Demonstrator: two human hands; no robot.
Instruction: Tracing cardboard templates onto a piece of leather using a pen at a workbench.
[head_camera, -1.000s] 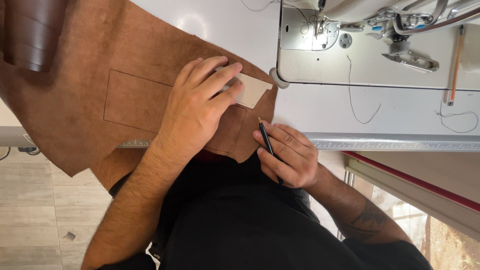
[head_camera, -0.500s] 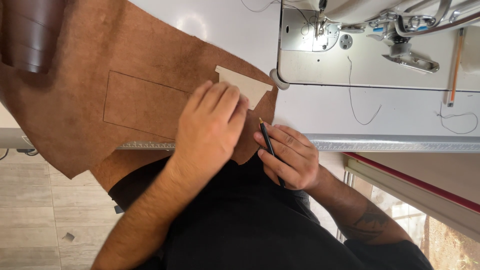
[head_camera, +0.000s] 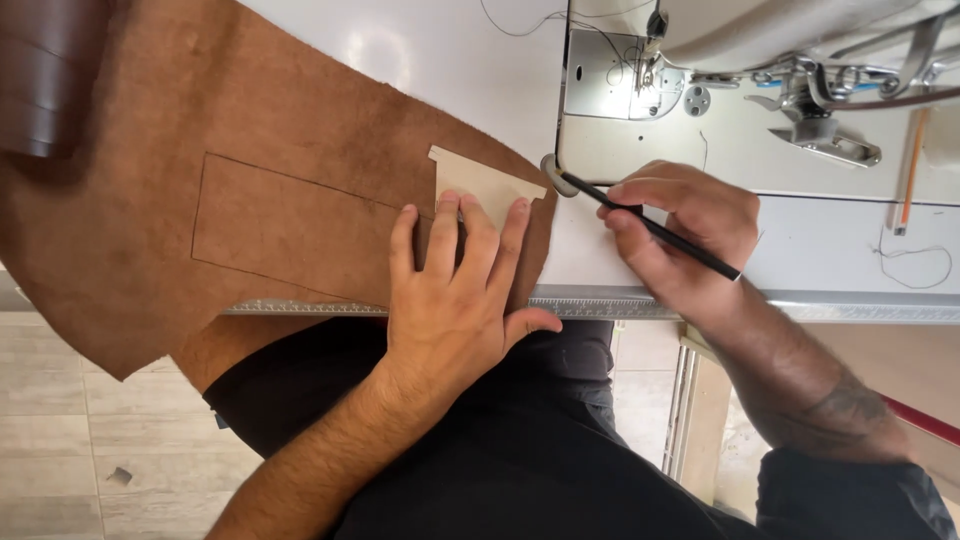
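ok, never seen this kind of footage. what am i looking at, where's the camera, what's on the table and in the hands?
There is no robot here: a person works with bare hands, filmed by one camera worn on the head, looking down. On the white table lies a brown leather piece with a rectangle drawn on it. The left hand lies flat, its fingertips on a small pale template resting on the leather. The right hand holds a dark pen, its tip near the template's right edge. Behind stands a sewing machine, with a metal ruler along the table's front edge.
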